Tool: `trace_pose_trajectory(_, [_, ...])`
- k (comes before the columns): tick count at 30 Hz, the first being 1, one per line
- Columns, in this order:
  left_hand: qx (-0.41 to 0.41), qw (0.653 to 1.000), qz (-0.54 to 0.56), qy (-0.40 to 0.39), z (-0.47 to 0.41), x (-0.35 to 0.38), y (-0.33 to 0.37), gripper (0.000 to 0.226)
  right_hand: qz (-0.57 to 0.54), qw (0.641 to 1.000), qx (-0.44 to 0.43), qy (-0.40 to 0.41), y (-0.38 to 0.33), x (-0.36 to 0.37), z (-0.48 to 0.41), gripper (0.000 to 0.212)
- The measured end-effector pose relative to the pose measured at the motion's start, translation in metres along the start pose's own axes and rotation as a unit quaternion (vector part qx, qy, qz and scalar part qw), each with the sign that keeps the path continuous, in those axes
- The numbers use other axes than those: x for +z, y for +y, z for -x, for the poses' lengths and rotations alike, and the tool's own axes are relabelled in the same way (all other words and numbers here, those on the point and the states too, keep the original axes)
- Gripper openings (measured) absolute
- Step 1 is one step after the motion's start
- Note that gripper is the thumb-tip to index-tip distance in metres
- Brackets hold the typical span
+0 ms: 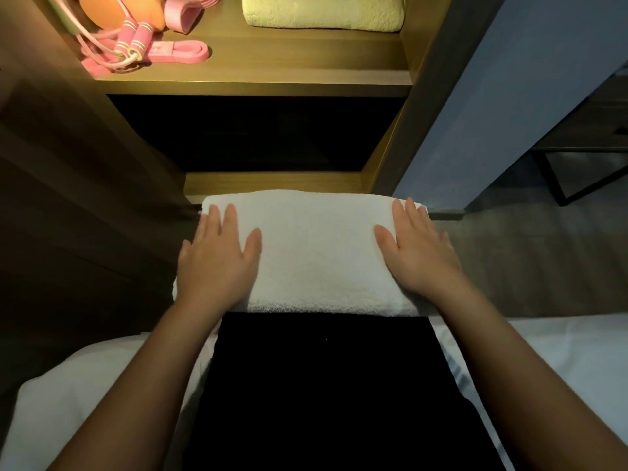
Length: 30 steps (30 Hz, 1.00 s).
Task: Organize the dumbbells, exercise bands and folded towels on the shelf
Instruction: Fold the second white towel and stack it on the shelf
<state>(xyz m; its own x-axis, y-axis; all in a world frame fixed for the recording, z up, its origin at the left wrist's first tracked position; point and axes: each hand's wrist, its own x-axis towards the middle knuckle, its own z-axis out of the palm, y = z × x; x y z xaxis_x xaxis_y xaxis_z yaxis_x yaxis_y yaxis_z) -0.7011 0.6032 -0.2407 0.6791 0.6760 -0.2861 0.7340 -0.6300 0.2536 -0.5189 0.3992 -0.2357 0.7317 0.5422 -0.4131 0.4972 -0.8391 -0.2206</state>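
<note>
1. A folded white towel (316, 253) lies across the person's black-clad lap (323, 385), in front of the wooden shelf (272, 69). Its far edge reaches the shelf's lowest board.
2. The left hand (217, 263) rests palm-down on the left part of the white towel. Its fingers (231, 215) are straight and slightly apart, lying flat on the cloth and not curled around it.
3. The right hand (418, 256) rests palm-down on the right part of the same towel. Its fingers (407, 215) are also straight and a little apart, with the fingertips near the far right corner.
4. The two hands are well apart, with a bare stretch of towel between them.
5. On the lit upper board of the shelf, a folded cream towel (323, 11) sits on the right side.
6. On the left side of that board lie pink exercise bands (183, 51), touching a skipping rope with pink handles (134, 37).
7. Behind the handles are rounded orange objects (102, 11), cut off by the frame edge; what they are cannot be told.
8. The lower compartment (255, 134) beneath that board is dark, and its contents cannot be made out.
9. The person sits on a bed with white bedding (560, 351).
10. A blue wall (509, 79) stands to the right of the shelf.
</note>
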Motion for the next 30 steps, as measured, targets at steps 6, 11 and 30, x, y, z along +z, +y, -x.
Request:
trace_pose_trajectory(6, [-0.105,0.99,0.059,-0.078,-0.017,-0.015,-0.035,0.059,0.025,1.0,0.002,0.002,0.0,-0.002,-0.004,0.073])
trace_pose_trajectory(11, [0.058,0.985,0.033,0.156,0.002,-0.049,0.025,0.063,0.034,0.999,-0.002,-0.005,0.002,-0.002,-0.005,0.074])
trace_pose_trajectory(30, [0.099,0.992,-0.062,0.042,-0.012,0.002,0.054,0.063,-0.017,0.992,-0.068,0.106,-0.028,-0.022,0.016,0.068])
